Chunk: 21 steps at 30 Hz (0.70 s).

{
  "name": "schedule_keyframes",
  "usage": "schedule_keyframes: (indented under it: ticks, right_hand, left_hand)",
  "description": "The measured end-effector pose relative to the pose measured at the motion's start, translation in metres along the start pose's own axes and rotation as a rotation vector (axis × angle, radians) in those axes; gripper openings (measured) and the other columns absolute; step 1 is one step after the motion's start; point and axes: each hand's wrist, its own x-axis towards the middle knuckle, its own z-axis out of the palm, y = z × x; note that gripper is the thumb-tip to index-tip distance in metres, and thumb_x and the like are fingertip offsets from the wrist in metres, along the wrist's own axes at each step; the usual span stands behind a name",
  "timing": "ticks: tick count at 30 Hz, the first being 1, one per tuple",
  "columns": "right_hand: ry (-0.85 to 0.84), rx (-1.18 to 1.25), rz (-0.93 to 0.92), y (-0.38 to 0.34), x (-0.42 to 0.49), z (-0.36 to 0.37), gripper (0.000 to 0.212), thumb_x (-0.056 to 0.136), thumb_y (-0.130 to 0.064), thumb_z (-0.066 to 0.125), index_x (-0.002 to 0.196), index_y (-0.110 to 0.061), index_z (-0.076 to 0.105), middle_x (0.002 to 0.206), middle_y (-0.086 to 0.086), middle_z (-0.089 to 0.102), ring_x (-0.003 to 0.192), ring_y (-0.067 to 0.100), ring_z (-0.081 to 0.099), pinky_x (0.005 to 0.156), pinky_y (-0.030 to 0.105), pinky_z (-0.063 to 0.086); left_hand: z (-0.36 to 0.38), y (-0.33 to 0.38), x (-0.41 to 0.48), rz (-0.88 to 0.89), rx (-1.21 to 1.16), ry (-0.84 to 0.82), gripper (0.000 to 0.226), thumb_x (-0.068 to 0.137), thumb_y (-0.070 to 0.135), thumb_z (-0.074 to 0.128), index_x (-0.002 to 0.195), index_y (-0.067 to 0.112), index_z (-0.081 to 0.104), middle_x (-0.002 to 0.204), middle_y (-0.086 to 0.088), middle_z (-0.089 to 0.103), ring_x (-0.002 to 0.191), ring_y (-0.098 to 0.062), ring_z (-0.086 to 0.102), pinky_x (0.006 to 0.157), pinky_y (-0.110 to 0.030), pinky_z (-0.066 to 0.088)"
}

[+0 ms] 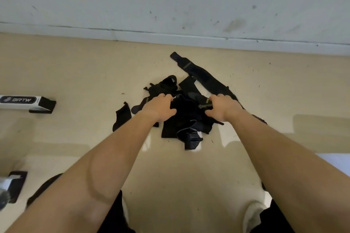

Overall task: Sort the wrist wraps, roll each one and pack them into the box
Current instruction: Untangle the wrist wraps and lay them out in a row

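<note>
Head view: the wraps (186, 119) are sitting in one tangled black heap on the floor (94, 73) near the wall, so I'd say sorting is only just getting going. The left hand (161, 107) and right hand (220, 108) are both digging into the top of the heap, fingers curled down and gripping fabric, I'm guessing to tease pieces apart. One long wrap (200, 74) is trailing out flat toward the wall. The box (19, 105) is lying well off to the left, probably parked clear of the mess.
</note>
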Motion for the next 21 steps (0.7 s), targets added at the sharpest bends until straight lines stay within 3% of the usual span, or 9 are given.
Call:
schedule_keyframes:
  ticks: [5, 9, 15, 18, 21]
  right_hand:
    - [-0.031, -0.012, 0.007, -0.020, -0.032, 0.008, 0.049, 0.094, -0.047, 0.059, 0.133, -0.018, 0.054, 0.127, 0.011, 0.060, 0.114, 0.035, 0.055, 0.096, 0.048, 0.050]
    - [-0.003, -0.004, -0.070, -0.059, -0.047, 0.013, 0.049, 0.094, -0.047, 0.057, 0.133, -0.018, 0.056, 0.122, 0.008, 0.064, 0.110, 0.031, 0.060, 0.093, 0.047, 0.053]
    - [-0.016, 0.082, -0.105, -0.084, -0.052, 0.056, 0.056, 0.096, -0.047, 0.059, 0.145, -0.021, 0.049, 0.131, 0.006, 0.061, 0.117, 0.029, 0.059, 0.096, 0.046, 0.052]
    - [-0.040, 0.048, -0.071, -0.060, -0.049, 0.079, 0.053, 0.095, -0.046, 0.059, 0.141, -0.020, 0.050, 0.132, 0.006, 0.055, 0.121, 0.030, 0.053, 0.097, 0.045, 0.050]
    - [-0.043, 0.056, -0.005, -0.028, -0.033, 0.092, 0.054, 0.093, -0.045, 0.060, 0.139, -0.019, 0.049, 0.133, 0.009, 0.049, 0.124, 0.034, 0.049, 0.099, 0.047, 0.047]
  left_hand:
    - [0.021, -0.012, -0.043, -0.034, -0.046, 0.003, 0.053, 0.103, 0.038, 0.058, 0.150, 0.016, 0.045, 0.146, -0.008, 0.047, 0.122, -0.027, 0.057, 0.102, -0.042, 0.050]
    - [0.027, -0.028, -0.076, -0.052, -0.048, -0.016, 0.044, 0.104, 0.034, 0.055, 0.143, 0.013, 0.051, 0.139, -0.007, 0.050, 0.113, -0.027, 0.060, 0.092, -0.038, 0.050]
    - [0.034, -0.021, -0.069, -0.059, -0.027, -0.022, 0.028, 0.103, 0.032, 0.057, 0.121, 0.011, 0.058, 0.116, -0.008, 0.060, 0.090, -0.024, 0.062, 0.071, -0.035, 0.048]
    - [0.046, -0.002, -0.049, -0.041, 0.027, -0.053, 0.028, 0.101, 0.033, 0.058, 0.123, 0.015, 0.058, 0.127, -0.006, 0.059, 0.100, -0.027, 0.062, 0.081, -0.039, 0.052]
    - [0.065, 0.016, -0.029, -0.003, -0.141, 0.008, 0.039, 0.102, 0.036, 0.060, 0.135, 0.016, 0.058, 0.132, -0.004, 0.059, 0.114, -0.026, 0.062, 0.098, -0.043, 0.053]
